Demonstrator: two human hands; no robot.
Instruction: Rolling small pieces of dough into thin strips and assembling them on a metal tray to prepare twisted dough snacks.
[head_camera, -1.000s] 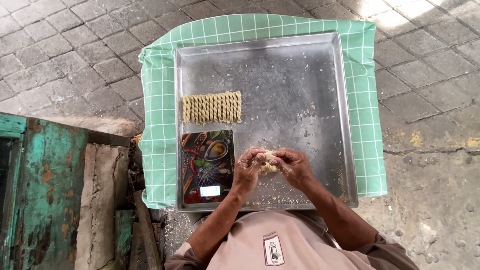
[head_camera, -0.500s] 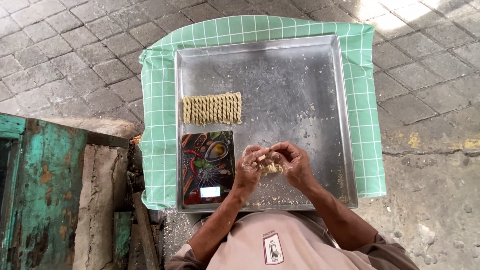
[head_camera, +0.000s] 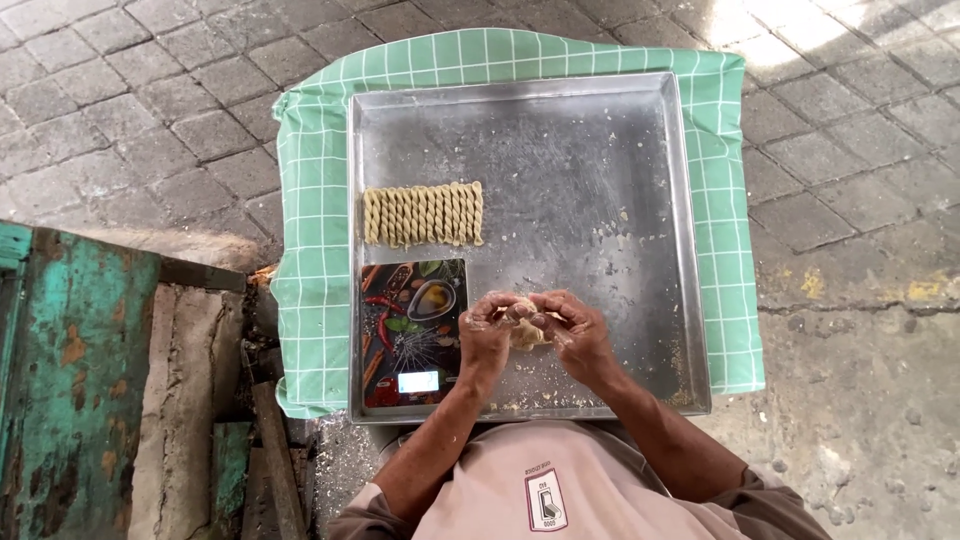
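Working a small lump of pale dough between both hands, the person is holding it just above the near part of a large metal tray. The left hand is closing its grip on the lump from one side, and the right hand is pinching it from the other, so the dough is sitting between the fingertips of both, mostly hidden by them. Just beside the left hand a kitchen scale with a printed top is lying in the tray, and beyond it a row of twisted dough sticks is lying side by side. The tray is resting on a green checked cloth over grey paving. Compared with half a second ago, the hands are staying in the same spot, fingers only slightly shifted around the lump.
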